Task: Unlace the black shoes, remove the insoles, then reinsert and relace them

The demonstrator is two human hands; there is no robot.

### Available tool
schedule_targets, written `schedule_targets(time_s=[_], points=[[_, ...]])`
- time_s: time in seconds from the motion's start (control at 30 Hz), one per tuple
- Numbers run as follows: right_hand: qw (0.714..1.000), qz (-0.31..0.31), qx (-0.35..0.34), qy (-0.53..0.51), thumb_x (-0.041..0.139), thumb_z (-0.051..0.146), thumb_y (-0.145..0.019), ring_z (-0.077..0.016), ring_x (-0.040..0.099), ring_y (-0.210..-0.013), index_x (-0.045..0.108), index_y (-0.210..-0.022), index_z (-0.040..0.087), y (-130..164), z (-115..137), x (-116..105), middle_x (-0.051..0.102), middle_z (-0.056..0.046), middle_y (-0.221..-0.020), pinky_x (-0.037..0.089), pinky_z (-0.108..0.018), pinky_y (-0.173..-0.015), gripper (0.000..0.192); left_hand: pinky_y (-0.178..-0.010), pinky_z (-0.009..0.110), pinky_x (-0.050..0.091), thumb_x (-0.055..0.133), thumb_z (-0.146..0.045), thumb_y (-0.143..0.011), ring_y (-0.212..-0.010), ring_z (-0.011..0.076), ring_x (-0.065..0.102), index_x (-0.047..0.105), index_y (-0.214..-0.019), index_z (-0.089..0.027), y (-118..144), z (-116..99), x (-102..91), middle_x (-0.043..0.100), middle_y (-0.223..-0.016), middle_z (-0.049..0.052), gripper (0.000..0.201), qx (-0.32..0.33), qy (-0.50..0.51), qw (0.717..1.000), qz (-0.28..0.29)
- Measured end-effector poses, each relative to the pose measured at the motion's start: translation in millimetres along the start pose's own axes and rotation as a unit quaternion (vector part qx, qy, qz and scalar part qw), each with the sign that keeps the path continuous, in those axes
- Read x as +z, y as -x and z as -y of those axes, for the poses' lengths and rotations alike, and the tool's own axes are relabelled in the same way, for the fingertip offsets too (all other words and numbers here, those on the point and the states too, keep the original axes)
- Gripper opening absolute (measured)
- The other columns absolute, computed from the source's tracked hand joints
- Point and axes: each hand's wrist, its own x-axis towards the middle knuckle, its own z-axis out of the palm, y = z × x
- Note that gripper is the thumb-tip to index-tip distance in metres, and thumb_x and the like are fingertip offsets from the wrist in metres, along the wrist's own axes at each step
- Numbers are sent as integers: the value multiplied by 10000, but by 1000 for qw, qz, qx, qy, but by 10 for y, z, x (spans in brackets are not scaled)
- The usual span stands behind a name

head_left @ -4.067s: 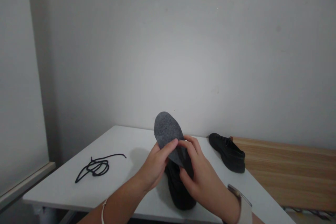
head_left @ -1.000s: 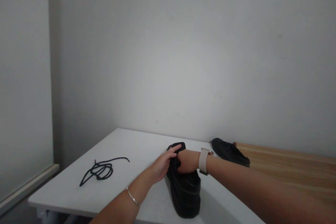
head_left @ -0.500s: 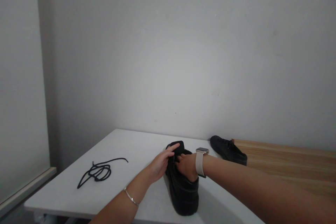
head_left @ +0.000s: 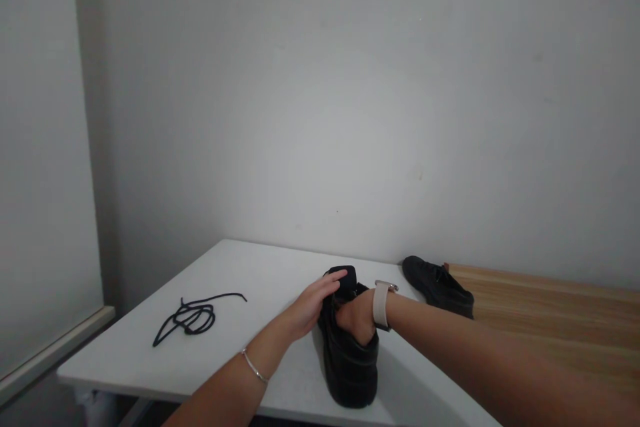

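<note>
The black shoe [head_left: 349,353] stood on the white surface [head_left: 260,273], at about 6 o'clock in view. The grey insole seen four seconds before was out of sight. The right hand [head_left: 354,319] had sunk into the shoe's opening, its fingers hidden, so their spread could not be told. The left hand [head_left: 311,307] lay flat on the tongue, fingers loosely extended. A lace [head_left: 193,315] lay at 9 o'clock, the second shoe [head_left: 439,285] at 3 o'clock.
</note>
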Motion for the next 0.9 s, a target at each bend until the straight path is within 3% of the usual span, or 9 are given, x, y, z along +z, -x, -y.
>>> schedule_targets(time_s=[0.1, 0.17, 0.23, 0.3, 0.4, 0.47, 0.73, 0.83, 0.9], points=[[996, 60, -32, 52, 666, -7, -517, -144, 537, -457, 537, -370, 151, 128, 55, -79, 540, 8, -388, 435, -224, -481, 252, -1073, 431, 240, 584, -228, -754, -1224, 277, 443, 592, -1204, -199, 23, -55, 31, 542, -1299, 90, 451, 22, -76, 997, -18], [995, 41, -45, 73, 606, 13, -608, -170, 586, -587, 610, -518, 129, 229, 68, -98, 627, -45, -554, 452, -243, -560, 147, -1078, 417, 230, 536, -140, -717, -1218, 266, 444, 622, -1167, -209, 37, -103, 29, 557, -1275, 73, 464, 41, -121, 992, -23], [996, -47, -56, 60, 570, 70, -691, -192, 607, -736, 641, -711, 129, 314, 54, -80, 663, -75, -750, 464, -269, -661, 95, -1084, 404, 220, 472, -82, -673, -1206, 256, 449, 654, -1122, -216, 44, -155, 7, 581, -1239, 52, 503, 64, -151, 986, -19], [978, -199, -56, 21, 551, 116, -736, -202, 588, -844, 610, -815, 159, 362, 10, -29, 641, -67, -862, 455, -303, -758, 107, -1084, 393, 222, 427, -52, -634, -1187, 248, 461, 685, -1065, -215, 39, -202, -28, 608, -1197, 36, 528, 93, -172, 981, -2], [908, -416, -17, -39, 538, 118, -752, -222, 540, -918, 541, -898, 172, 359, -98, 79, 575, -84, -951, 438, -350, -821, 156, -1067, 373, 260, 394, -34, -597, -1149, 235, 493, 719, -975, -210, 11, -246, -88, 640, -1143, 19, 528, 120, -193, 973, 35], [873, -482, 4, -78, 550, 122, -752, -235, 514, -967, 498, -1009, 158, 330, -179, 149, 529, -116, -1035, 430, -373, -851, 265, -1042, 363, 299, 392, -35, -594, -1113, 233, 522, 734, -927, -209, 2, -260, -110, 656, -1114, 18, 507, 118, -216, 968, 47], [899, -385, -50, -203, 606, 199, -779, -220, 518, -971, 586, -961, 199, 336, -271, 316, 610, -56, -968, 414, -361, -866, 183, -966, 321, 367, 452, -181, -802, -1037, 216, 575, 734, -836, -227, 239, -593, -104, 695, -1028, 29, 288, 118, -366, 920, 72], [892, -395, -46, -214, 593, 174, -782, -220, 528, -948, 620, -888, 206, 318, -281, 357, 627, -47, -913, 409, -362, -863, 114, -927, 302, 386, 449, -225, -823, -1023, 209, 570, 701, -868, -203, 396, -892, -463, 665, -1070, 54, 257, 123, -452, 883, 20], [886, -405, -44, -221, 580, 174, -792, -224, 532, -938, 633, -843, 207, 291, -283, 379, 634, -46, -882, 405, -368, -865, 81, -899, 310, 389, 452, -184, -778, -976, 212, 568, 674, -902, -197, 532, -1075, -882, 665, -1009, 55, 255, 96, -555, 825, -50]])
